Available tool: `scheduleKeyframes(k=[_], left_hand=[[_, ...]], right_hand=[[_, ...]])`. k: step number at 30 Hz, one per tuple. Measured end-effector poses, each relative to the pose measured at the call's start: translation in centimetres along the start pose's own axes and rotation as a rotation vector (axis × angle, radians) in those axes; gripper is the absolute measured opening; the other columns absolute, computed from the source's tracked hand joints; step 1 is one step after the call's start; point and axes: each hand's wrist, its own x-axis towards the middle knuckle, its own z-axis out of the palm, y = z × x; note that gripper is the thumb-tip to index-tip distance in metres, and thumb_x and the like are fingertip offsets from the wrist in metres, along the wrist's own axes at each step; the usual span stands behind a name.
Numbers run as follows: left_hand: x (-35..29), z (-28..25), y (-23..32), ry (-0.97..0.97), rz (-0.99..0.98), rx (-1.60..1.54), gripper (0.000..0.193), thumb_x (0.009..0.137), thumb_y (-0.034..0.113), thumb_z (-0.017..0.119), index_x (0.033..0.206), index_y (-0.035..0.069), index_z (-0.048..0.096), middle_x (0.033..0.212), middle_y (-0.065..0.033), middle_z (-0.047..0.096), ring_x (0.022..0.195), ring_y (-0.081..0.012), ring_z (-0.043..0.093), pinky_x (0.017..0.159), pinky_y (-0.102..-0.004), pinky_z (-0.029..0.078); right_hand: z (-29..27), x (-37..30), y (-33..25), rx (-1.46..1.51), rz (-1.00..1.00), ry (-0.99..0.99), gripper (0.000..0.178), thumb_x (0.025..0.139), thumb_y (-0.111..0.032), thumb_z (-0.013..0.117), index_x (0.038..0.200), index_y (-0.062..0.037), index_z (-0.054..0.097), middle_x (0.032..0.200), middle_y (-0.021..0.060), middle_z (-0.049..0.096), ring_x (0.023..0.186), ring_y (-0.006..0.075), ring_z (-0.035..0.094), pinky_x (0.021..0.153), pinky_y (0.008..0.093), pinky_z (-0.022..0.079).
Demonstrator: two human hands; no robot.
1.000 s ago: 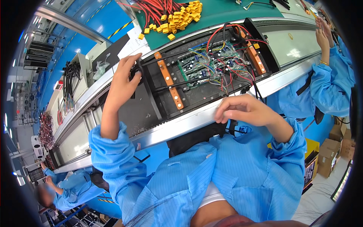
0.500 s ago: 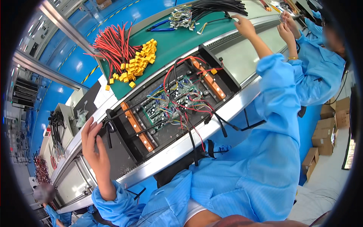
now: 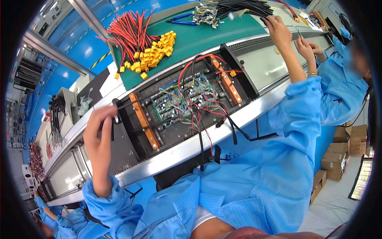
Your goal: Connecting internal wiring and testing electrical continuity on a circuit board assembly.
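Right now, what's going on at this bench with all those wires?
A person in a blue smock works at a long bench over an open black tray holding circuit boards and tangled wiring. The left hand grips the tray's left end, at a black cable there. The right hand reaches far across to a bundle of black cables on the green mat. Red wires and yellow connectors lie heaped on that mat. A co-worker's hands work just to the right.

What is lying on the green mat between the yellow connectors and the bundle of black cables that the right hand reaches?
Head view: between the yellow connectors and the black cables lie blue-handled pliers on bare green mat.
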Motion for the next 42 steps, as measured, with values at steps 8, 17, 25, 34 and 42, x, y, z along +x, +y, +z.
scheduleKeyframes(k=[8,17,25,34,42], left_hand=[[7.2,5.7,7.2,-0.186,0.391,-0.074,0.020,0.085,0.012,0.051,0.088,-0.004,0.063,0.079,-0.0075,0.063,0.065,-0.0146,0.054,0.064,-0.0238,0.044],[6.8,6.8,8.3,-0.360,0.478,0.442,0.014,0.083,0.009,0.050,0.073,-0.001,0.051,0.057,-0.0088,0.048,0.049,-0.0228,0.046,0.053,-0.0298,0.042],[6.7,4.8,8.3,-0.568,0.201,-0.016,0.016,0.082,0.007,0.052,0.068,0.000,0.048,0.054,-0.0076,0.048,0.050,-0.0181,0.049,0.050,-0.0300,0.041],[6.3,6.5,9.5,-0.518,0.001,-0.269,0.021,0.080,0.009,0.054,0.063,-0.001,0.046,0.051,-0.0058,0.047,0.048,-0.0130,0.045,0.047,-0.0295,0.038],[7.9,10.1,10.7,-0.520,0.269,-0.156,0.023,0.073,0.007,0.054,0.056,-0.006,0.048,0.052,-0.0113,0.047,0.048,-0.0193,0.044,0.048,-0.0313,0.039]], right_hand=[[-18.3,-2.0,-13.3,0.087,-0.489,-0.139,0.019,0.085,-0.013,0.055,0.103,-0.0136,0.061,0.092,0.0034,0.060,0.065,0.0163,0.056,0.060,0.0266,0.046],[-18.6,-2.6,-15.7,0.468,-0.782,0.016,0.022,0.072,-0.013,0.063,0.093,-0.0101,0.067,0.070,0.0017,0.043,0.057,0.0153,0.038,0.052,0.0285,0.032],[-23.1,-4.5,-14.6,1.015,-0.532,0.441,0.022,0.085,-0.011,0.055,0.102,0.0007,0.060,0.076,0.0074,0.060,0.060,0.0145,0.054,0.054,0.0206,0.044],[-21.1,-10.1,-21.4,1.615,0.029,-1.126,0.015,0.082,-0.007,0.053,0.089,0.0052,0.057,0.062,0.0104,0.057,0.047,0.0125,0.052,0.044,0.0195,0.043],[-19.3,-10.9,-20.5,1.633,0.122,-1.098,0.015,0.077,-0.001,0.059,0.090,0.0055,0.057,0.065,0.0124,0.058,0.049,0.0166,0.055,0.044,0.0220,0.045]])
